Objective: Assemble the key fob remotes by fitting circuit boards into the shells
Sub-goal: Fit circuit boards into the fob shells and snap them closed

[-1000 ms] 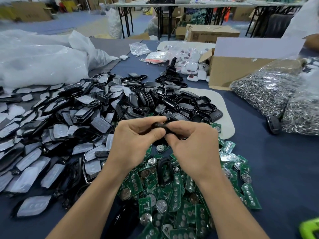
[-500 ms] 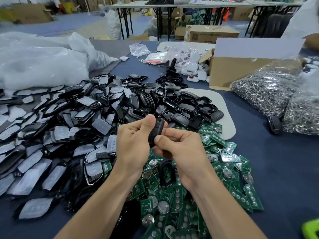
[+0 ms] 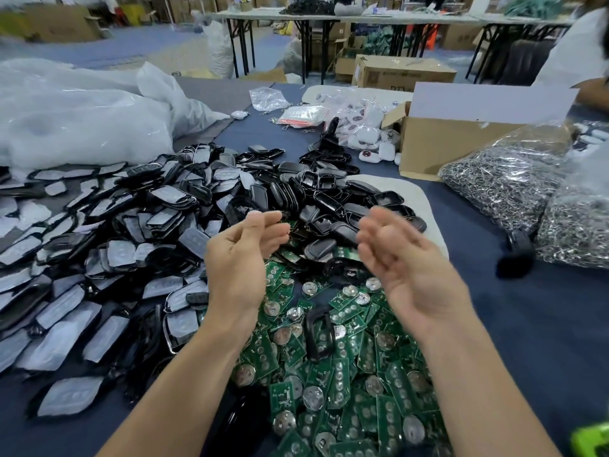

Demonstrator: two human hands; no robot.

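Above circuit boards (image 3: pixel 342 384), left hand (image 3: pixel 242 258), right hand (image 3: pixel 408 268), relaxed, well apart

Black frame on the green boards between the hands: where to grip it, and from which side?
Pinch the black frame across its two long rails from above: it lies about flat on the circuit boards, a hollow loop, rails exposed.

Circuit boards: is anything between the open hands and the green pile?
Nothing blocks them. The left hand and right hand are open above the circuit boards; only one black shell lies on top of the pile, between the wrists.
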